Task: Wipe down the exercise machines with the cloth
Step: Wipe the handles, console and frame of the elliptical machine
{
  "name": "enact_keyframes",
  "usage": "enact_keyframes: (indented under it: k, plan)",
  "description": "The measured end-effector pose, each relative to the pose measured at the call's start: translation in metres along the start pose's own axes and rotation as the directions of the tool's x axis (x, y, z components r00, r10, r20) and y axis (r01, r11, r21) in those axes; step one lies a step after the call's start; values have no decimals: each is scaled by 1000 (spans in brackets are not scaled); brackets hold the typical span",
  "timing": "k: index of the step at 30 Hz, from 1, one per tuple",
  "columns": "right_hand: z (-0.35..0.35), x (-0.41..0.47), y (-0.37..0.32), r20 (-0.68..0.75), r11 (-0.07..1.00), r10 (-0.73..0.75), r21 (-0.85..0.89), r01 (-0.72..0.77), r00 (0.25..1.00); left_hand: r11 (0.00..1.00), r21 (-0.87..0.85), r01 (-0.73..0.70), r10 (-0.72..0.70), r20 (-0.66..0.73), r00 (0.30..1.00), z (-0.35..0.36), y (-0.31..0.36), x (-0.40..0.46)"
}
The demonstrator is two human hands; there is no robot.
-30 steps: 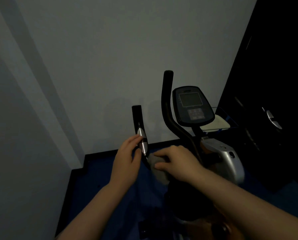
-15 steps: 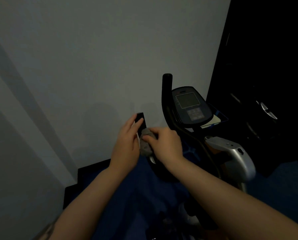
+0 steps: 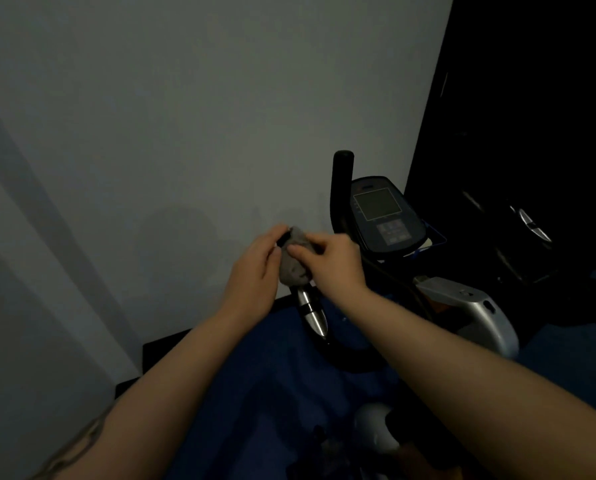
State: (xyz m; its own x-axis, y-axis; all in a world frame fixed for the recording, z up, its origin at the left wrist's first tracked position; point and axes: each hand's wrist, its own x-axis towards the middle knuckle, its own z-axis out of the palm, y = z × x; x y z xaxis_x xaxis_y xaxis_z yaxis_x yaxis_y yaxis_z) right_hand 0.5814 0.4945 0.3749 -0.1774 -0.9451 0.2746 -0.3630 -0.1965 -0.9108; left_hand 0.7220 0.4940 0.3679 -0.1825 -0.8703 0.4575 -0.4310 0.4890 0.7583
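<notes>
Grey cloth wraps the handlebar, gripped between both hands.

cloth: grey, bunched up, wrapped over the top end of the left handlebar, left of the console
left handlebar: black grip mostly covered, silver tapered sleeve showing below the cloth, tilted
right handlebar: black, upright, rounded tip, bare
console: dark, screen blank, tilted back
bike body: silver shroud, lower right

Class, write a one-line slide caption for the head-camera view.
Right hand wraps a grey cloth round the exercise bike's left handlebar grip, steadied by the left hand.
</notes>
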Motion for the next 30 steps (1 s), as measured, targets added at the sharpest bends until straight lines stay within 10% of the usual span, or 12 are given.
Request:
enact_keyframes:
  k: [25,30]
  plan:
    - [-1,-27,5,128,983,-115,-125,131,985,991,-112,68,-70,-9,998,19,0,-30]
    - [-14,-9,7,214,998,50,-51,-40,975,991,-118,55,-56,0,998,32,1,-46]
